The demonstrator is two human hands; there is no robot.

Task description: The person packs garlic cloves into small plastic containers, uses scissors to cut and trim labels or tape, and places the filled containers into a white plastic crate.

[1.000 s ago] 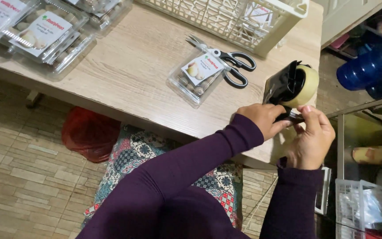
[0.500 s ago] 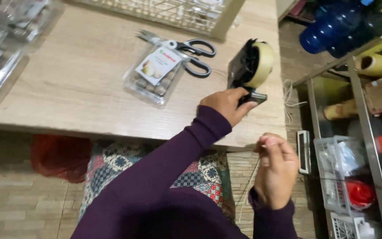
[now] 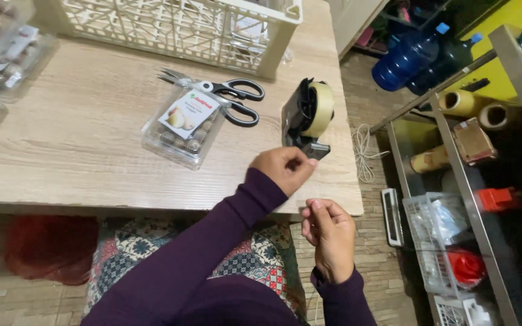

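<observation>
- Since half a second ago your right hand [image 3: 328, 238] has drawn back from the black tape dispenser [image 3: 307, 118], fingers pinched together, seemingly on a strip of tape I cannot make out.
- Your left hand [image 3: 283, 168] rests closed just below the dispenser, bracing its base.
- The wooden table [image 3: 80, 151] edge lies between your hands; loose tape could fold onto itself.
- Left of your left hand: clear food pack [image 3: 183, 125], black scissors [image 3: 231, 99]; cream basket [image 3: 176, 27] beyond. Nothing blocks you.
</observation>
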